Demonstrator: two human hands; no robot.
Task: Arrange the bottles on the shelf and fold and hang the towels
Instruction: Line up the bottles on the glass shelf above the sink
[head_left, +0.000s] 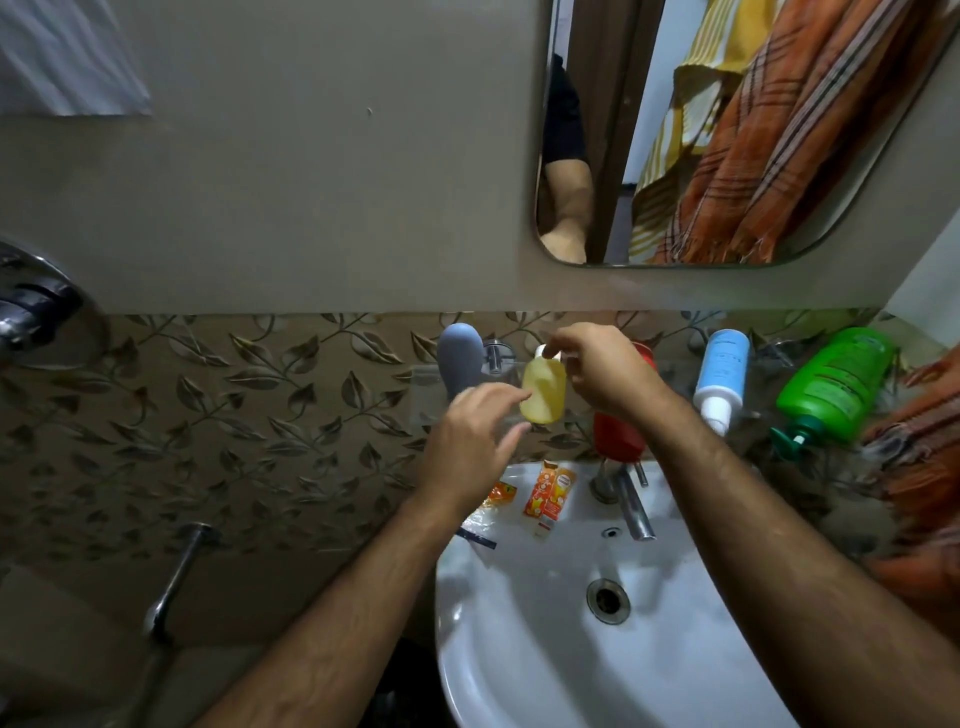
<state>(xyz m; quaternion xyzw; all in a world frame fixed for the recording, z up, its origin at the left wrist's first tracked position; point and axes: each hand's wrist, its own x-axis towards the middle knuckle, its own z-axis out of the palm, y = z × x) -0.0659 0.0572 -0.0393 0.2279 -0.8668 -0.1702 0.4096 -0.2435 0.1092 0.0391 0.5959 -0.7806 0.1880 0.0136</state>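
A small yellow bottle (543, 389) stands on the clear glass shelf (426, 387) above the sink. My right hand (602, 371) pinches its white cap from above. My left hand (470, 441) is beside the bottle's lower left, fingers loosely extended, fingertips touching or nearly touching it. A grey bottle (460, 361) stands just left of it. A red bottle (618, 436) is partly hidden behind my right wrist. A white-and-blue bottle (722, 374) and a green pump bottle (834, 384) lie further right. An orange striped towel (919, 457) is bunched at the right edge.
A white sink (519, 623) with a chrome tap (631, 501) lies below; orange sachets (548, 496) rest on its rim. The mirror (727, 130) reflects hanging orange and yellow towels. A white cloth (67, 57) hangs at the top left. Chrome fittings project from the left wall.
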